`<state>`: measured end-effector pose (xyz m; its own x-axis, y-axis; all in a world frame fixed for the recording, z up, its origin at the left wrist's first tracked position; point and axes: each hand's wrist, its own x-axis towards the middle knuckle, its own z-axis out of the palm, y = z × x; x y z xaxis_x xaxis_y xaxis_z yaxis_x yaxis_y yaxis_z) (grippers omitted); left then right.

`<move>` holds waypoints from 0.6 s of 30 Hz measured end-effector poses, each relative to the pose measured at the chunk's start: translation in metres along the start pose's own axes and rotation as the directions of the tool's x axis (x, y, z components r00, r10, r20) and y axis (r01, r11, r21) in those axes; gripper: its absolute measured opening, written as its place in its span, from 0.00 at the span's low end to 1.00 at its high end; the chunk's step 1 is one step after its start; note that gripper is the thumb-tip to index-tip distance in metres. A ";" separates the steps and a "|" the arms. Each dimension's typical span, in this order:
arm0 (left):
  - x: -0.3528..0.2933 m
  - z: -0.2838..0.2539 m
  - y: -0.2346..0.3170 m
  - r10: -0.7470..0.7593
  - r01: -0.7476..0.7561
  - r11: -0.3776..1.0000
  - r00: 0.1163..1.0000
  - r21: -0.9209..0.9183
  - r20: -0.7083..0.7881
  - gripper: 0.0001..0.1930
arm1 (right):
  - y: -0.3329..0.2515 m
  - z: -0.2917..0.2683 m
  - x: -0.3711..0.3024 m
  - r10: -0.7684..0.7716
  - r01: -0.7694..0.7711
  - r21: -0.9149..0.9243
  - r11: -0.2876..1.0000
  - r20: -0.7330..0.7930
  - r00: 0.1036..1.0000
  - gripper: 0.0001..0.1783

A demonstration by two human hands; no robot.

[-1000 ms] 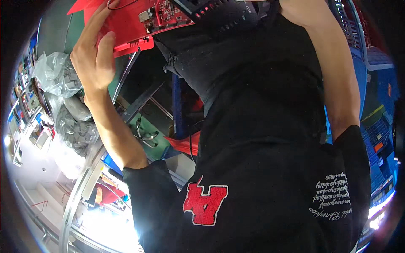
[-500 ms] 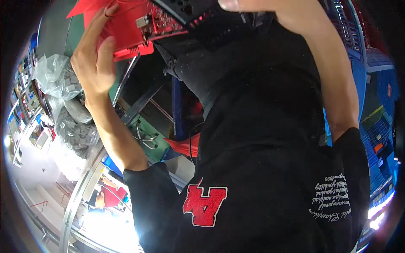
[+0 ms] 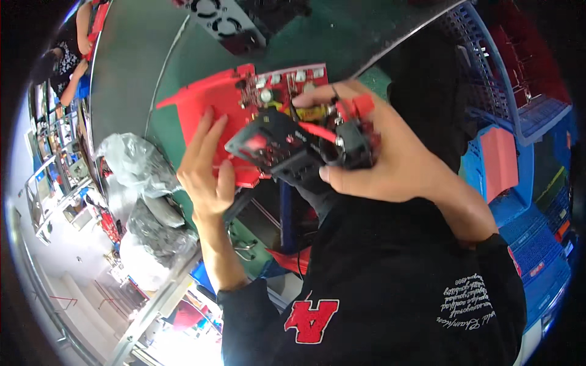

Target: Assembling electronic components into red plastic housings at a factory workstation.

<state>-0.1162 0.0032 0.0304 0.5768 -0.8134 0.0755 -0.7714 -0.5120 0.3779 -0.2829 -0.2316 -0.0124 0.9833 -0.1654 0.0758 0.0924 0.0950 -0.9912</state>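
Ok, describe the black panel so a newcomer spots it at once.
Start at the green tabletop and find the red casing under the left hand. The black panel overlaps its lower right part, tilted, with the right hand gripping its right end. Its dark face with pale markings sets it apart from the red casing and the silver two-fan unit further up.

Beside the near edge of the plain green desk (image 3: 348,30), the flat, folded sheet housing (image 3: 210,94) is solid bright red; the rectangular circuit board (image 3: 284,91) is red, speckled with white and yellow. The slotted panel (image 3: 274,155) is black with small white print. Farther from that edge, the metal box with two round fans (image 3: 221,23) is silver-grey and black.
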 end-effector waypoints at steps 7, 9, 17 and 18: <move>0.007 0.002 -0.003 0.015 -0.015 1.000 1.000 -0.019 0.002 0.29 | -0.008 -0.001 0.010 0.049 -0.047 -0.076 0.996 0.027 0.998 0.38; 0.008 0.004 -0.006 0.004 -0.004 1.000 1.000 -0.023 -0.014 0.29 | -0.005 0.003 0.015 0.000 0.000 -0.063 0.998 0.003 1.000 0.40; -0.001 0.013 -0.005 -0.053 0.040 0.997 0.980 -0.073 -0.190 0.36 | -0.012 0.034 0.029 0.193 -0.193 -0.016 0.981 0.049 0.980 0.40; -0.002 0.012 -0.006 -0.055 0.041 0.996 0.979 -0.074 -0.198 0.36 | -0.020 0.033 0.030 0.190 -0.189 -0.023 0.982 0.054 0.980 0.40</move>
<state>-0.1157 0.0053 0.0171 0.6603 -0.7130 0.2358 -0.7249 -0.5232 0.4482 -0.2503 -0.2056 0.0130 0.9899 -0.0915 -0.1083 -0.0989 0.1020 -0.9899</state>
